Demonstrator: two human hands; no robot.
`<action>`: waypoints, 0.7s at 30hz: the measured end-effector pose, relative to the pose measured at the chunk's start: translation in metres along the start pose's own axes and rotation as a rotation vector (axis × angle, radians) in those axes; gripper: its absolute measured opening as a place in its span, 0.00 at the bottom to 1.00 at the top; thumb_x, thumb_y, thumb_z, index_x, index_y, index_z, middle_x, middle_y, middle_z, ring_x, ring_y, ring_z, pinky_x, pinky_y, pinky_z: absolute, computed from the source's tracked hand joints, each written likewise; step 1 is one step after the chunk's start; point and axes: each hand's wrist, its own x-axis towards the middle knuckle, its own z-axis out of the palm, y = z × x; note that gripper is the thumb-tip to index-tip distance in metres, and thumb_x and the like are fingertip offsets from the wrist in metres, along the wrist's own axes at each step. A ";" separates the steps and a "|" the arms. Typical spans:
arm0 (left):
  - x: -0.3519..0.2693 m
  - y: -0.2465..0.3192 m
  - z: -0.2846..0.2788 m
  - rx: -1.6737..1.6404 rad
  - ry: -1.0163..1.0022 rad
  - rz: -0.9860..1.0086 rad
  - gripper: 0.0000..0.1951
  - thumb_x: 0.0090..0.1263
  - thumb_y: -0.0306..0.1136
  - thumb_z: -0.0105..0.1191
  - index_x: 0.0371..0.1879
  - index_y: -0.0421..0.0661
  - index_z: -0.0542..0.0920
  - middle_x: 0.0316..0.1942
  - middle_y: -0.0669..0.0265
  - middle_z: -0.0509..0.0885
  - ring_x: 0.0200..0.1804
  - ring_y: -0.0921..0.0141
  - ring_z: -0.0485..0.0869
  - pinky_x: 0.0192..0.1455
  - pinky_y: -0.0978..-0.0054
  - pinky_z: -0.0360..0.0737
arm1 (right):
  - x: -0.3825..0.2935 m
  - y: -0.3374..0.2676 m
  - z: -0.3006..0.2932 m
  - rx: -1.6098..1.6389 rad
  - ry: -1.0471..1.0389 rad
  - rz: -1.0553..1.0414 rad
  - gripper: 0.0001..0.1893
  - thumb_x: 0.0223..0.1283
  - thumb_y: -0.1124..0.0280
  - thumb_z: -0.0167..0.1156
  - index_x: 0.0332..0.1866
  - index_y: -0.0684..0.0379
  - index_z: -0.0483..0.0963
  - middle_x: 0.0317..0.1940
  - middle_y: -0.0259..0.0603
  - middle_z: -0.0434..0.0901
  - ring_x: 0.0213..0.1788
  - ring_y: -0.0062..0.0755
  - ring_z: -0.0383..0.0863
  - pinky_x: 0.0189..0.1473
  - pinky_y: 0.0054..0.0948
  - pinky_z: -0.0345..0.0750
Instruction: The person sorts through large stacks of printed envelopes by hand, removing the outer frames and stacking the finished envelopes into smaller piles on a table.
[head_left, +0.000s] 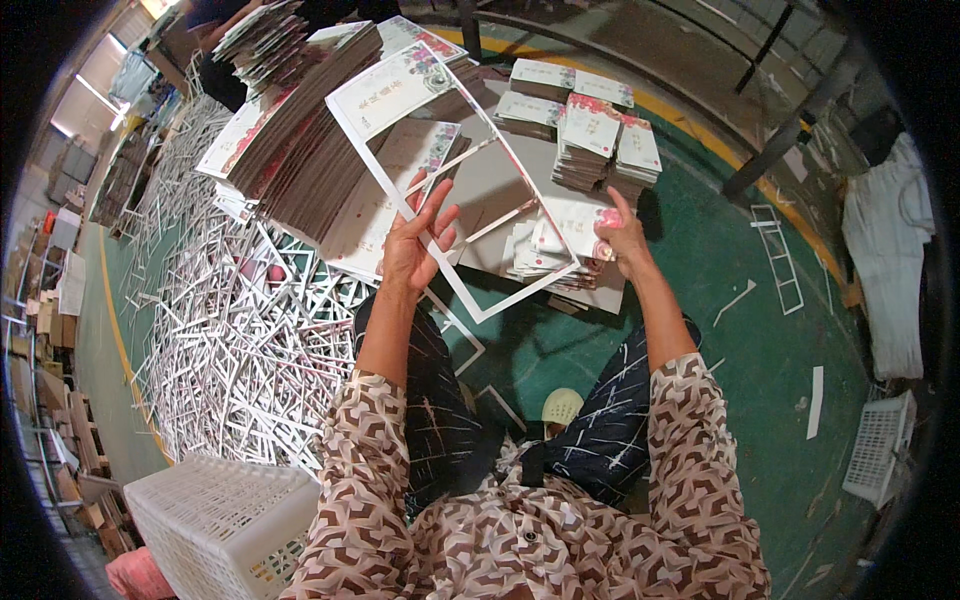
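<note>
My left hand (421, 244) holds a die-cut cardboard sheet (397, 90) by its thin side strip. The sheet is tilted; its far end is a printed floral panel, and the rest is an open frame with two cross strips. My right hand (626, 234) touches a white card piece with red flowers (574, 217), its index finger extended; whether it grips the piece is unclear. That piece lies over a loose pile of printed cards (525, 259) at the near edge of a grey board (480, 195). Neat stacks of printed cards (589, 135) stand beyond my right hand.
Tall stacks of printed cardboard sheets (300, 142) stand at the far left. A heap of waste strips (247, 352) covers the floor at left, behind a white plastic basket (225, 517). A metal post (772, 150) rises at right. Part of another person shows at top left.
</note>
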 end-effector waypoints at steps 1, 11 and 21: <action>0.000 0.001 0.000 0.001 -0.002 0.006 0.26 0.69 0.25 0.44 0.66 0.53 0.58 0.61 0.55 0.69 0.46 0.65 0.82 0.35 0.73 0.85 | -0.002 -0.001 0.002 -0.027 -0.032 -0.001 0.38 0.44 0.83 0.59 0.66 0.52 0.60 0.49 0.46 0.74 0.45 0.31 0.75 0.45 0.24 0.75; -0.002 -0.010 0.019 0.133 -0.081 -0.412 0.27 0.67 0.27 0.48 0.66 0.48 0.58 0.61 0.55 0.69 0.53 0.62 0.79 0.37 0.73 0.86 | 0.008 0.004 0.003 0.097 -0.071 0.012 0.28 0.54 0.58 0.61 0.58 0.60 0.68 0.50 0.43 0.72 0.53 0.34 0.71 0.49 0.34 0.73; -0.008 -0.039 0.039 0.307 -0.149 -0.790 0.20 0.72 0.36 0.44 0.56 0.35 0.68 0.54 0.54 0.74 0.53 0.60 0.79 0.45 0.68 0.85 | -0.005 -0.039 0.007 0.569 -0.189 0.157 0.16 0.52 0.73 0.64 0.46 0.58 0.72 0.35 0.35 0.78 0.33 0.24 0.79 0.28 0.20 0.78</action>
